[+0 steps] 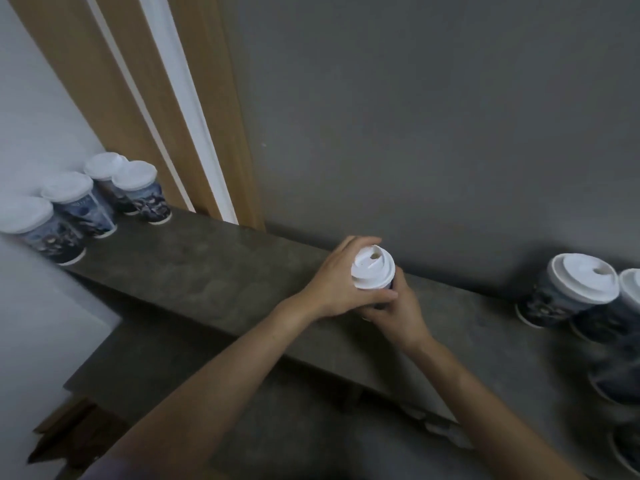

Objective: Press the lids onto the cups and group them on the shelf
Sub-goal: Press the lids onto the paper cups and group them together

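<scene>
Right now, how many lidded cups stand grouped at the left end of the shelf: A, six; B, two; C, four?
C: four lidded cups stand clustered at the shelf's left end, apart from the held cup that the left hand and right hand grip.

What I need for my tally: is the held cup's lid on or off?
On: the lid caps the cup gripped by left hand and right hand. Fully seated: cannot tell.

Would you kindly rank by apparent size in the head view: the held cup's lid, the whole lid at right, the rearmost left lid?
Largest: whole lid at right.
Then held cup's lid and rearmost left lid, about alike; the latter is partly hidden.
</scene>
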### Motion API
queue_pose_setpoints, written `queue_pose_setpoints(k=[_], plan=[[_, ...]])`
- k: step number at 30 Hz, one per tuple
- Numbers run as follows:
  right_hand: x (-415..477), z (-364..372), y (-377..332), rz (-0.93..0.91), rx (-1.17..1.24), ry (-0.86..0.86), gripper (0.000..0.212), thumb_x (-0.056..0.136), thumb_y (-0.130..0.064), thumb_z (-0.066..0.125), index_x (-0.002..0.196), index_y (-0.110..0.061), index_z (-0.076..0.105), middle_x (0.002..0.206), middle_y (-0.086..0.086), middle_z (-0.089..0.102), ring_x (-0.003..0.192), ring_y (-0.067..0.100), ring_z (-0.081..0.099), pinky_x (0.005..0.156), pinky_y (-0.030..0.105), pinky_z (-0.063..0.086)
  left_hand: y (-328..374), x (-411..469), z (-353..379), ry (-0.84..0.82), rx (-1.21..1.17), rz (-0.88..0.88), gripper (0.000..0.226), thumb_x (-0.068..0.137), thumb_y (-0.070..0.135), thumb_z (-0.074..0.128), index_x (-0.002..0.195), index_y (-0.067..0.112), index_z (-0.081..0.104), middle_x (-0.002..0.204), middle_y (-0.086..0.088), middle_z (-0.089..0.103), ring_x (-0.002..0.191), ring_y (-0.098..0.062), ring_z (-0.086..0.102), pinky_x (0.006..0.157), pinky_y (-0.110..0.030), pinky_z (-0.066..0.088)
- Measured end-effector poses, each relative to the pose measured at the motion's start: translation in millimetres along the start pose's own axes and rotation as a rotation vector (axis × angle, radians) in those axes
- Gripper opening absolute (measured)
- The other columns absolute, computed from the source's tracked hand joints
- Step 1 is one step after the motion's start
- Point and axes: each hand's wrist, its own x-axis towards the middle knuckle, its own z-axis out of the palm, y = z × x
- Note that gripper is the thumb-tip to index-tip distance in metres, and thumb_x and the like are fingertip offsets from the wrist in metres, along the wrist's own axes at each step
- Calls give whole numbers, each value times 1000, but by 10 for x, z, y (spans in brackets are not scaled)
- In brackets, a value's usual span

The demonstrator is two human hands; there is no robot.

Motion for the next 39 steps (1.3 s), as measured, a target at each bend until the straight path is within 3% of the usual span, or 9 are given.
queue_pose_setpoints(k=[10,13,16,19,25,28,33,35,39], plan=[[-163,-62,375,46,105,92,76,75,-16,91,138,-28,49,123,-25,66,112,-3,66,91,23,55,-55,-112,482,110,-359,-42,75,72,34,89,136,24,52,128,9,66,123,-13,61,106,-41,49],[-250,-15,370,24,114,143,80,74,-30,89,142,-22,49,137,-11,63,125,4,61,102,28,53,31,-201,550,139,-373,-92,72,77,40,84,138,29,50,130,14,65,125,-8,59,106,-30,48],[-275,-4,432,31,126,167,83,72,-18,94,143,-23,50,139,-9,63,129,5,59,105,26,49,68,-186,529,134,-481,-186,46,94,52,55,136,31,53,129,18,64,125,1,57,104,-17,42],[-269,8,449,25,91,140,86,70,-8,94,139,-32,49,135,-18,62,126,-7,57,101,15,46,57,-68,528,204,-533,-256,38,99,38,35,124,29,63,126,10,68,120,0,60,100,-18,43],[-314,127,458,130,177,189,90,65,-23,99,130,-36,39,128,-31,53,115,-24,52,91,3,42,104,-102,743,419,-559,-226,41,101,23,33,113,9,70,112,2,75,111,-12,67,97,-22,49],[-298,98,486,111,157,191,78,66,-26,98,120,-41,44,127,-29,56,115,-19,55,90,6,43,95,9,593,309,-562,-290,37,96,17,39,106,7,73,106,1,77,103,-8,69,89,-19,50],[-278,66,530,34,125,187,90,69,-18,96,139,-40,45,140,-15,57,131,-2,54,107,20,45,254,147,496,163,-677,-519,38,100,16,49,79,21,80,87,3,78,83,-7,71,79,-26,52],[-290,84,523,37,148,226,93,64,-26,100,140,-32,46,140,-8,59,132,3,55,107,21,46,284,64,575,256,-638,-475,42,102,10,44,80,22,77,83,10,77,82,0,70,77,-19,52],[-310,102,519,75,144,252,90,55,-40,101,127,-42,47,132,-19,62,124,-4,59,96,12,46,241,-36,645,376,-579,-389,40,104,5,39,92,16,75,89,13,77,88,3,68,78,-12,48]])
